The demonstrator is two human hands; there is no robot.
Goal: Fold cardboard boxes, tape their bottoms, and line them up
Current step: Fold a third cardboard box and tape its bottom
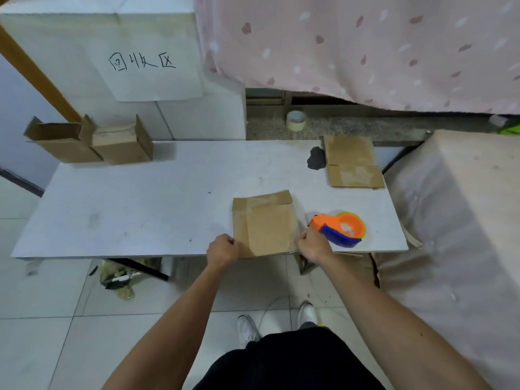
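Note:
A flattened cardboard box [266,223] lies at the front edge of the white table [140,209]. My left hand [222,250] grips its near left corner and my right hand [312,244] grips its near right corner. Just right of it sits an orange and blue tape dispenser [339,229]. A second flat box [353,161] lies at the back right of the table. Two folded boxes [92,142] stand side by side at the back left corner with their flaps up.
A roll of tape [296,120] stands on the ledge behind the table. A dark lump [316,159] lies beside the far flat box. A covered block [464,220] stands close on the right. Rubbish [118,277] lies on the tiled floor under the table.

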